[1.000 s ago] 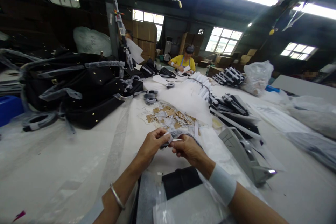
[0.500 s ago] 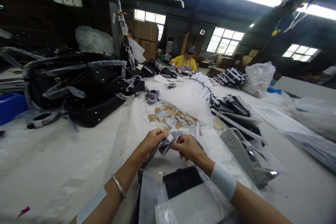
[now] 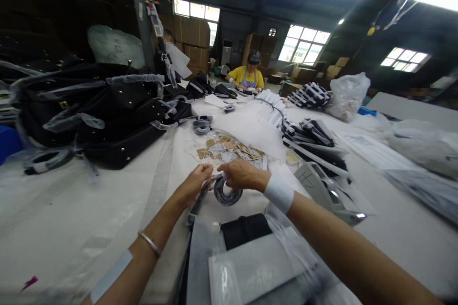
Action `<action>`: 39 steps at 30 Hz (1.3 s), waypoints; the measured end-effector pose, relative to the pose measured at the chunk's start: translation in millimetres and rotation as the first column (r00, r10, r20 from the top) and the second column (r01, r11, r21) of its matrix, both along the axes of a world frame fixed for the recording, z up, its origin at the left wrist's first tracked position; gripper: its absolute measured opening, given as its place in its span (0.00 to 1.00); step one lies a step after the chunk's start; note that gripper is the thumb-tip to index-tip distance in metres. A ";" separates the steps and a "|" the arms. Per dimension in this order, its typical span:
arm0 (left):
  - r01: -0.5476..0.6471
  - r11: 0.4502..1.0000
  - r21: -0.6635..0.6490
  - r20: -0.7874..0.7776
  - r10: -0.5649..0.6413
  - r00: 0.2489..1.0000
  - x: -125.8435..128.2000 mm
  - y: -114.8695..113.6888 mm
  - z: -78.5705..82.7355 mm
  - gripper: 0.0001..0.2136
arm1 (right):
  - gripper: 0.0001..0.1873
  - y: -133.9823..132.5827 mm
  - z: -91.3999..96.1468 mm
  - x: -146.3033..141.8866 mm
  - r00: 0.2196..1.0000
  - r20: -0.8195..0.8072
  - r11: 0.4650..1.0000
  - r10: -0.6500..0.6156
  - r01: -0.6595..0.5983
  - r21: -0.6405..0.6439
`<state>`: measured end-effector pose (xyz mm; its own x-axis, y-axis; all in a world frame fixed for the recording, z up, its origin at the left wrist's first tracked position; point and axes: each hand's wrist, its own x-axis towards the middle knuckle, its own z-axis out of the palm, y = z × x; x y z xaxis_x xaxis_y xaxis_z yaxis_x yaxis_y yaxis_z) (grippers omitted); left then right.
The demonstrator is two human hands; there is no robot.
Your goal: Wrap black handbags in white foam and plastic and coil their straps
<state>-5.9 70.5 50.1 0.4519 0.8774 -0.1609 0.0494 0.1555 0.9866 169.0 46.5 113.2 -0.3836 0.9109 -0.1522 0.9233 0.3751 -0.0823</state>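
Note:
A dark strap coiled into a ring [image 3: 229, 196], covered in clear film, hangs between my hands over the table. My left hand [image 3: 195, 182] is closed on the strap's length at the left of the coil. My right hand [image 3: 241, 174] pinches the top of the coil, its fingertips close to the left ones. Below them lies a black bag [image 3: 246, 231] with grey-white sheets and clear plastic [image 3: 250, 267] over it. The strap appears to run down toward this bag's left edge.
Black bags [image 3: 89, 119] are heaped at left. Brown and white tags [image 3: 229, 148] lie ahead, beside white foam sheet [image 3: 250, 126]. A grey tape dispenser [image 3: 322, 186] and black straps or bags [image 3: 311, 140] stand right. A co-worker in yellow [image 3: 246, 76] sits at the far end.
My right hand has moved left and turned over the strap, whose coil now shows as a round ring. The hands are closer together. The whole view has shifted slightly.

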 end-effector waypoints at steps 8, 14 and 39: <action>0.314 0.732 0.605 -0.515 0.059 0.855 -13.9 -28.0 2.4 0.35 | 0.41 -30.5 28.0 47.4 0.993 -0.114 1.000 -0.026 0.024 -0.020; 0.698 0.391 0.600 -0.782 0.102 0.615 -15.1 -78.9 -30.5 0.34 | 0.38 -153.9 19.5 70.0 0.967 -0.238 0.993 -0.088 0.068 -0.091; -0.117 0.916 -0.384 -0.071 0.097 0.993 -73.1 -162.1 -4.7 0.36 | 0.47 -302.1 -86.0 45.9 -0.504 -0.332 0.480 -0.798 -0.198 -0.855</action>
